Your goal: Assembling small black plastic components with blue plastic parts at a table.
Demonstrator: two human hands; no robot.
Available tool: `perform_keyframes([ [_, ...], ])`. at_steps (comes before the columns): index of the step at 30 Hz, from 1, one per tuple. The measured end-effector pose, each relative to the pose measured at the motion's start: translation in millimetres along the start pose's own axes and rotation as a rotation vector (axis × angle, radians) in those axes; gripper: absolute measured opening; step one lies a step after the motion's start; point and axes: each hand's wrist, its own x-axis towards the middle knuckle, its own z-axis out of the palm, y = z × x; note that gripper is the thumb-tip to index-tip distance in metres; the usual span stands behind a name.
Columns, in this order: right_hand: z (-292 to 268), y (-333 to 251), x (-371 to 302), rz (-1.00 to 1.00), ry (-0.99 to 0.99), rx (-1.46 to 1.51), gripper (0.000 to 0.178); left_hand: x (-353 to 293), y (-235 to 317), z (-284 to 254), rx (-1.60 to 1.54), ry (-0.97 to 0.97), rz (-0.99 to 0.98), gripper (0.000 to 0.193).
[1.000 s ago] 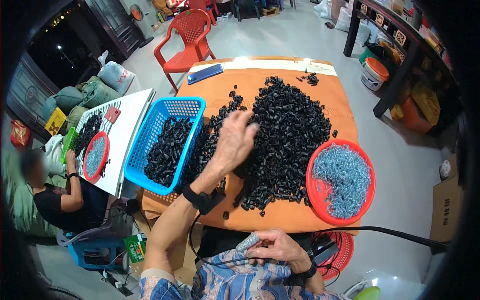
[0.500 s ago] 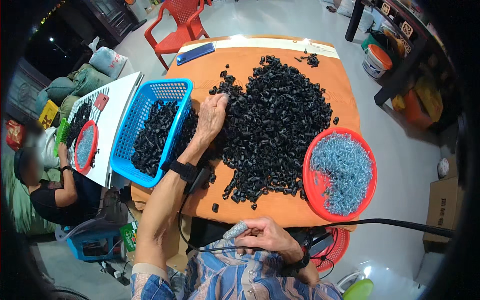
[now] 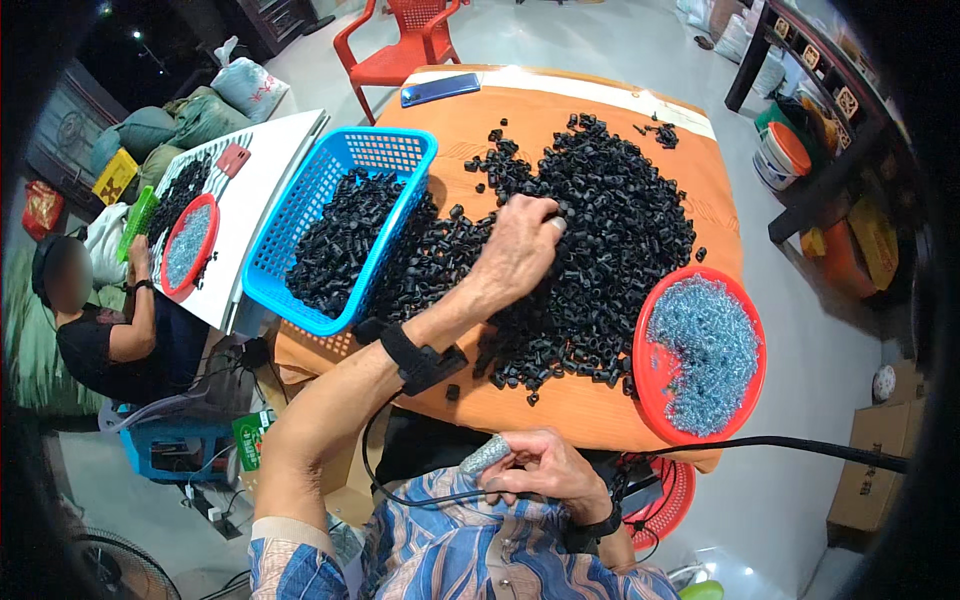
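My left hand (image 3: 520,250) has shifted farther from the blue basket (image 3: 385,150), in among black pieces (image 3: 630,230) heaped on the table (image 3: 590,412), fingers curled (any hold is hidden), my right hand (image 3: 550,468) half-closed, contents unclear.

black pieces (image 3: 622,215) partly behind left hand (image 3: 517,252), chair (image 3: 400,58) cropped

Small black parts (image 3: 625,235) (dark, short and mostly tubular), heaped loosely at every angle in a broad mound on the orange tablecloth (image 3: 570,420), with stray pieces scattered around its edges.
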Motion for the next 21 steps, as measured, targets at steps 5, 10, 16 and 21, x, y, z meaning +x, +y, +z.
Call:
perform_keyframes([
  [5, 4, -3, -4, -0.009, 0.013, -0.014, 0.025, -21, 30, 0, 0.043, -0.153, -0.011, 0.042],
  [10, 10, -1, -13, -0.046, 0.068, -0.077, 0.026, -48, 55, -7, 0.18, -0.054, 0.178, 0.035],
  [16, 6, 3, -21, -0.239, 0.103, -0.46, 0.02, -76, 119, -82, -0.431, -0.047, 0.144, 0.049],
  [21, 31, 3, -4, -0.135, -0.132, -0.618, 0.025, -147, 169, -135, -0.209, 0.391, 0.341, 0.065],
])
